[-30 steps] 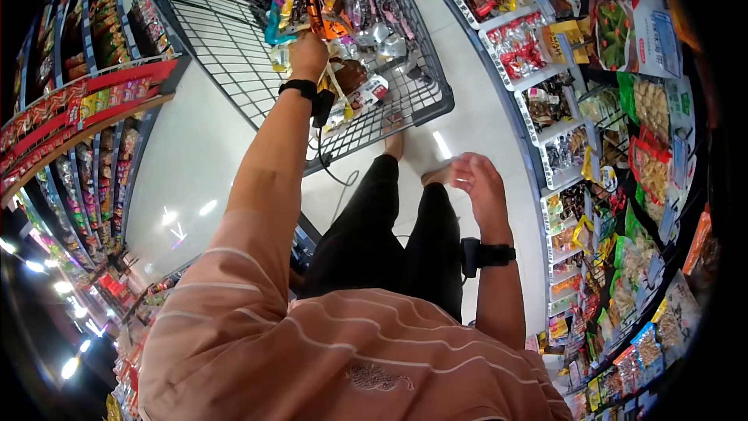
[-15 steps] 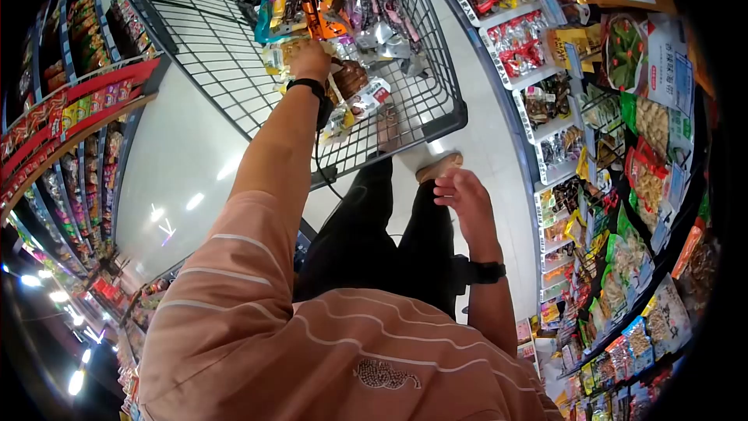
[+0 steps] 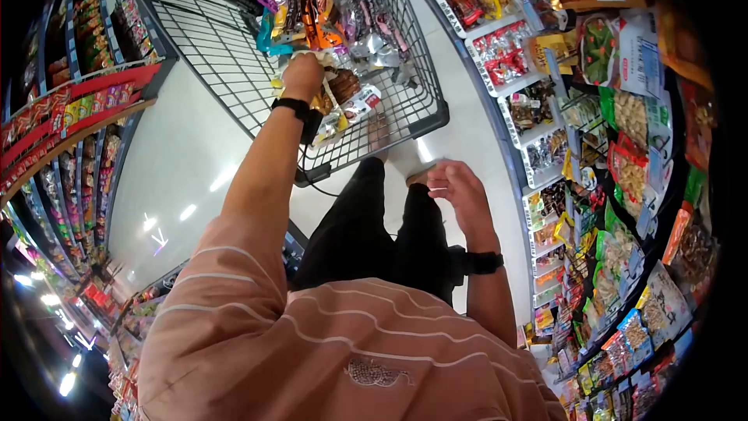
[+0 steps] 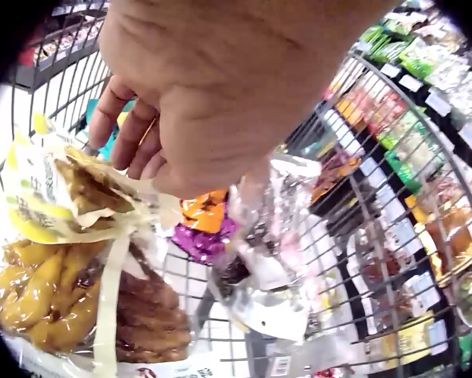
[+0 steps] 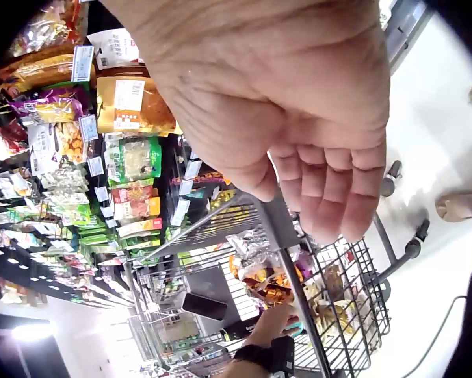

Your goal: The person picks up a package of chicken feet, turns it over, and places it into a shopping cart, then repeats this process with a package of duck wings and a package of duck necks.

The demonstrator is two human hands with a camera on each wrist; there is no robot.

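Note:
In the head view my left hand (image 3: 302,78) is inside the shopping cart (image 3: 202,54), over food packs at its near end. In the left wrist view its fingers curl down to the bunched plastic of a pale yellow-and-white snack bag (image 4: 86,193), pinching it; the thumb's grip is partly hidden. Below that bag lies a clear pack of yellow and brown food pieces (image 4: 55,291). Farther in are an orange packet (image 3: 318,8) and silvery packs (image 3: 362,15). My right hand (image 3: 460,187) hangs in front of the legs with loosely bent fingers, holding nothing.
Shelves of bagged snacks (image 3: 499,54) run close along the right. Red-edged shelving (image 3: 86,109) stands on the left, across the pale floor (image 3: 164,148). A dark phone-like slab (image 5: 204,305) lies by the cart handle. A cable (image 3: 315,187) trails from the left wrist.
My left hand has drawn back slightly toward the body, its fingers more bunched over the bags. The cart has shifted a little in view. My right hand stays loosely bent.

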